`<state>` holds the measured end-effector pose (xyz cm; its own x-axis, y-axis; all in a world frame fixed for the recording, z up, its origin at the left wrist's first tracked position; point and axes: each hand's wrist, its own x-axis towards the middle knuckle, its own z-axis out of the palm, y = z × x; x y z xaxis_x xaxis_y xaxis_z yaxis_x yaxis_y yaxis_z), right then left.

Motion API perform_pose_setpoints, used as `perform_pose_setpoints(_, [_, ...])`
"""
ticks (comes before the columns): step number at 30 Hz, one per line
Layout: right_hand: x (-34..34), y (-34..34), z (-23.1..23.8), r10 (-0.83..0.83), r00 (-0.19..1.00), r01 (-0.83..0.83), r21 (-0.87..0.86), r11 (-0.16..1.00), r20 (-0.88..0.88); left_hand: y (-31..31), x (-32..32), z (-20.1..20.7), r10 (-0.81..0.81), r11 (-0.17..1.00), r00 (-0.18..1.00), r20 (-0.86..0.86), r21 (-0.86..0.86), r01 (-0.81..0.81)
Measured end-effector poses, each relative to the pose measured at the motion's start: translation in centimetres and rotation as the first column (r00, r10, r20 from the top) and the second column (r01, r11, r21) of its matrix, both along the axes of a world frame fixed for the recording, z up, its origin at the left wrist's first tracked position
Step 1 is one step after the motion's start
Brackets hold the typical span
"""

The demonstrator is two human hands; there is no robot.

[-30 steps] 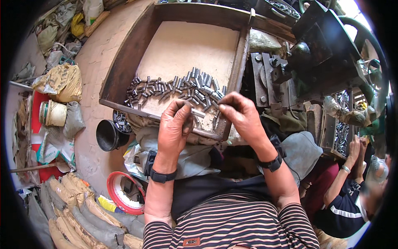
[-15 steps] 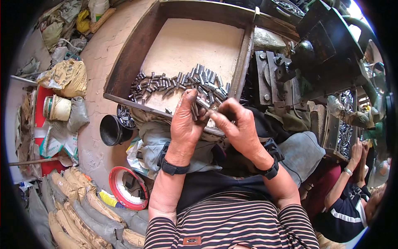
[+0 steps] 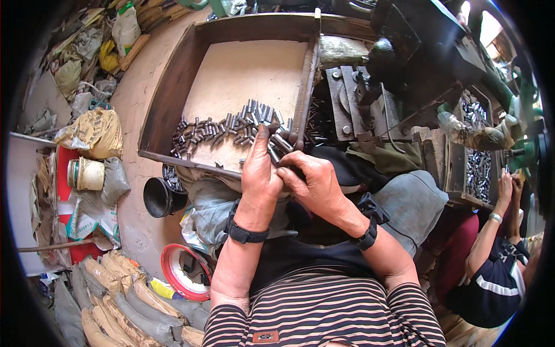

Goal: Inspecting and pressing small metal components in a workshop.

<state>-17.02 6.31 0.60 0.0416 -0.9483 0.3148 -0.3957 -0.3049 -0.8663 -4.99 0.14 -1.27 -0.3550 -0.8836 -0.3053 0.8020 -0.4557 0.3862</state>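
Grey metal pieces (image 3: 281,143) lay bunched in the left hand (image 3: 260,180), which was clamped on them with its thumb upright and its fingers mostly hidden behind. A second earlier the hands had been well apart, one to each side of the tray's near corner; half a second later the right hand had reached the tips of the pieces. Now the right hand (image 3: 319,180) had come lower, its thumb and forefinger drawn close together against the heel of the left palm. Whether it pinched anything there could not be told, as its own fingers hid the gap. The change suggested that the work had passed from picking up to gathering and handling a small bunch, with the left hand as the holder

The bunch stood over the near right corner of the wooden tray (image 3: 157,130), just in front of the loose heap (image 3: 217,130) of similar pieces, which looked much as it had. A stray piece (image 3: 219,165) lay by the tray's front wall, and a black bucket (image 3: 157,198) stood below, to the left
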Motion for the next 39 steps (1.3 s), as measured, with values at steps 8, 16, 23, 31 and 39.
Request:
perform_pose_setpoints(8, [-2.8, 0.9, 0.0, -0.051, 0.997, 0.046, 0.079, 0.996, 0.063, 1.0, -1.6, -0.5, -0.067, 0.995, 0.994, 0.088, -0.062, 0.072])
perform_pose_setpoints(16, [-10.3, 6.0, 3.9, -0.297, 0.893, 0.198, 0.298, 0.934, 0.338, 1.1, -5.1, 1.0, -0.233, 0.967, 0.920, 0.314, -0.030, 0.255])
perform_pose_setpoints(23, [-19.4, 11.3, 7.0, -0.603, 0.637, 0.690, -0.008, 0.723, 0.481, 0.0, -7.7, 0.5, -0.177, 0.978, 0.916, 0.360, -0.039, 0.204])
perform_pose_setpoints(31, [-26.5, 8.3, 6.7, -0.447, 0.612, 0.763, -0.339, 0.550, 0.652, -2.6, -11.8, -1.6, -0.105, 0.977, 0.845, 0.525, -0.104, 0.186])
perform_pose_setpoints(39, [-26.1, 5.7, 9.2, -0.617, 0.589, 0.776, -0.151, 0.613, 0.521, -6.0, -14.1, -2.7, 0.020, 0.992, 0.863, 0.505, -0.120, 0.048])
